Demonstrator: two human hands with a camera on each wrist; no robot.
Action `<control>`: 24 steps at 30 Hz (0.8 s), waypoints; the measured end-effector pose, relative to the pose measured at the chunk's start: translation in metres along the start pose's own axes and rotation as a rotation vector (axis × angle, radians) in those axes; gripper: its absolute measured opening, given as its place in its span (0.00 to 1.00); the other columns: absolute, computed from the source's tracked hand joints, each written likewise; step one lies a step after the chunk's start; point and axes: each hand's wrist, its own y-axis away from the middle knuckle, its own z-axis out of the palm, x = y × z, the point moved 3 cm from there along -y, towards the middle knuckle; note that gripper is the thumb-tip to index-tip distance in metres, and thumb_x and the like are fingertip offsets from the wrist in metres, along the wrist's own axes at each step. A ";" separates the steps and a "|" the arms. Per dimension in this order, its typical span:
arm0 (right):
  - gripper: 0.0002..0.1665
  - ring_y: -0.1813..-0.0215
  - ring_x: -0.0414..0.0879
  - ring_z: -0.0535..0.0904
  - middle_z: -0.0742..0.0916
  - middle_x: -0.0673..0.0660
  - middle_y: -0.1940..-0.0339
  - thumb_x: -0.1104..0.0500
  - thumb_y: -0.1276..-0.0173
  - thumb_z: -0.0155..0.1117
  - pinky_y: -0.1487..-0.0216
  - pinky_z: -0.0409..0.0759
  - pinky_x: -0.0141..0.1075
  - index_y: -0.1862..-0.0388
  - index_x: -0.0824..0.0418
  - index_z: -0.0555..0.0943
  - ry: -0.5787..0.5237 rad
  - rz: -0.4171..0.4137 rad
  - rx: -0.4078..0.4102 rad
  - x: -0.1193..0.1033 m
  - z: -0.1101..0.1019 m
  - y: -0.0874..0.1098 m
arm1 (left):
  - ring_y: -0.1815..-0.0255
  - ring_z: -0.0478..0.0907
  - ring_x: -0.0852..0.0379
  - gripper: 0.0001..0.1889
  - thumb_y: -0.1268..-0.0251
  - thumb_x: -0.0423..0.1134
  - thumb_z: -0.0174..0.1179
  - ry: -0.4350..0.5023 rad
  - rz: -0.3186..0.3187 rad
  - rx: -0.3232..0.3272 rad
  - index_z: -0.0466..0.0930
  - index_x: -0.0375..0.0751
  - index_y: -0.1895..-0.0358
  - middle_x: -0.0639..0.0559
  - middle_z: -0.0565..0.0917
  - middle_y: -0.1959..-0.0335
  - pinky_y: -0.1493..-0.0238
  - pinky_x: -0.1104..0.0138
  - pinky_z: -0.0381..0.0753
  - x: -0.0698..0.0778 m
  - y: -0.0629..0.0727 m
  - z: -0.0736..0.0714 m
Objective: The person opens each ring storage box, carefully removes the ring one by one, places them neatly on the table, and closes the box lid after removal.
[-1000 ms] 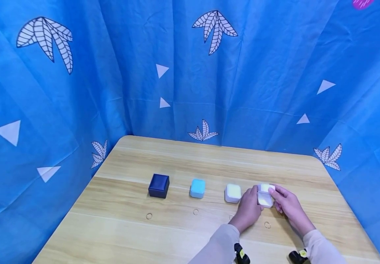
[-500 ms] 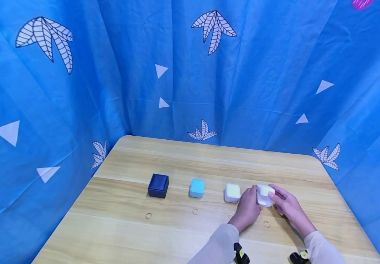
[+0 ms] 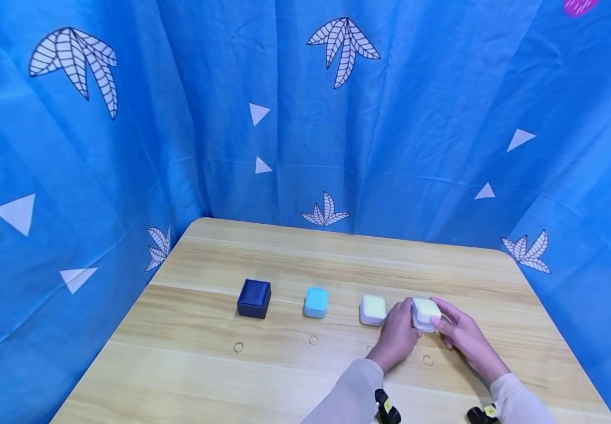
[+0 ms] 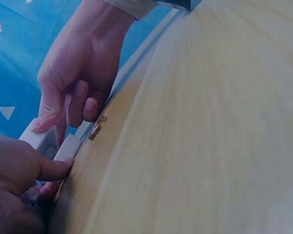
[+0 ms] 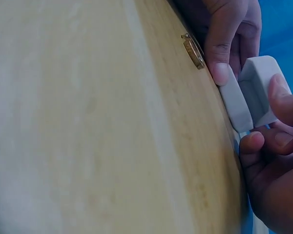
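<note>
At the right end of a row on the wooden table is a white ring box (image 3: 425,311), held between both hands. My left hand (image 3: 396,333) grips its base from the left side, thumb on the base's edge in the left wrist view. My right hand (image 3: 464,337) holds the lid (image 5: 269,80), thumb pressed on its outside. A gap shows between lid and base (image 5: 236,100), so the lid is tilted partway over it. A gold ring (image 3: 428,360) lies in front of the box, touched by neither hand. The inside of the base is hidden.
Left of the held box stand a second white box (image 3: 373,310), a light blue box (image 3: 316,302) and a dark blue box (image 3: 254,298), all with lids down. Rings (image 3: 313,340) lie in front of them, one partly behind the left wrist. A blue curtain (image 3: 294,118) surrounds the table (image 3: 188,377).
The held box's lid has swung from standing open down toward the base, guided by my right hand. My left hand stays on the base, and the other boxes and rings keep their places.
</note>
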 end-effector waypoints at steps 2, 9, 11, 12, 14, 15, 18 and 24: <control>0.40 0.78 0.39 0.68 0.66 0.70 0.24 0.56 0.25 0.61 0.78 0.72 0.32 0.20 0.64 0.57 0.000 -0.006 -0.011 0.001 -0.001 -0.001 | 0.37 0.76 0.59 0.40 0.45 0.33 0.73 0.002 -0.007 -0.004 0.67 0.43 0.27 0.52 0.79 0.39 0.32 0.70 0.72 0.000 0.000 0.000; 0.44 0.77 0.39 0.69 0.66 0.70 0.25 0.60 0.30 0.65 0.78 0.72 0.32 0.20 0.63 0.57 0.019 0.009 -0.045 0.003 -0.004 -0.003 | 0.35 0.75 0.57 0.41 0.46 0.32 0.73 0.016 -0.016 -0.006 0.66 0.43 0.27 0.52 0.78 0.37 0.31 0.69 0.71 0.000 -0.002 0.001; 0.45 0.77 0.39 0.70 0.66 0.70 0.25 0.61 0.31 0.66 0.77 0.73 0.32 0.20 0.63 0.58 0.022 0.010 -0.055 0.003 -0.004 -0.003 | 0.35 0.75 0.58 0.41 0.46 0.32 0.73 0.027 -0.021 -0.008 0.66 0.43 0.26 0.52 0.78 0.37 0.30 0.69 0.71 0.000 -0.001 0.000; 0.45 0.76 0.39 0.70 0.66 0.70 0.25 0.61 0.32 0.66 0.77 0.74 0.33 0.20 0.64 0.58 0.020 0.009 -0.060 0.003 -0.003 -0.002 | 0.35 0.75 0.58 0.41 0.46 0.31 0.73 0.032 -0.023 -0.008 0.66 0.43 0.26 0.52 0.78 0.37 0.30 0.69 0.71 0.000 -0.001 0.000; 0.45 0.76 0.39 0.70 0.66 0.71 0.25 0.62 0.32 0.66 0.77 0.74 0.33 0.20 0.64 0.58 0.015 0.005 -0.068 0.003 -0.003 -0.002 | 0.35 0.75 0.58 0.41 0.46 0.31 0.73 0.040 -0.026 -0.010 0.66 0.43 0.26 0.52 0.78 0.37 0.30 0.68 0.71 0.001 -0.001 0.000; 0.45 0.75 0.39 0.71 0.66 0.71 0.25 0.62 0.32 0.66 0.76 0.75 0.33 0.20 0.65 0.58 0.011 0.001 -0.070 0.003 -0.003 -0.002 | 0.34 0.75 0.58 0.41 0.46 0.31 0.73 0.041 -0.028 -0.010 0.66 0.43 0.26 0.52 0.78 0.37 0.30 0.68 0.71 0.001 0.000 -0.001; 0.44 0.75 0.40 0.71 0.65 0.71 0.24 0.63 0.31 0.65 0.76 0.75 0.33 0.21 0.65 0.57 0.005 -0.014 -0.074 0.003 -0.003 -0.002 | 0.34 0.74 0.57 0.41 0.46 0.31 0.73 0.036 -0.029 -0.011 0.66 0.44 0.26 0.52 0.78 0.37 0.30 0.68 0.71 0.002 0.000 -0.001; 0.44 0.74 0.39 0.72 0.64 0.71 0.23 0.62 0.31 0.65 0.75 0.77 0.33 0.20 0.65 0.57 0.014 -0.021 -0.066 0.002 -0.002 0.000 | 0.33 0.74 0.57 0.42 0.45 0.31 0.73 0.045 -0.039 -0.031 0.65 0.44 0.25 0.51 0.77 0.35 0.29 0.67 0.71 0.003 0.000 -0.002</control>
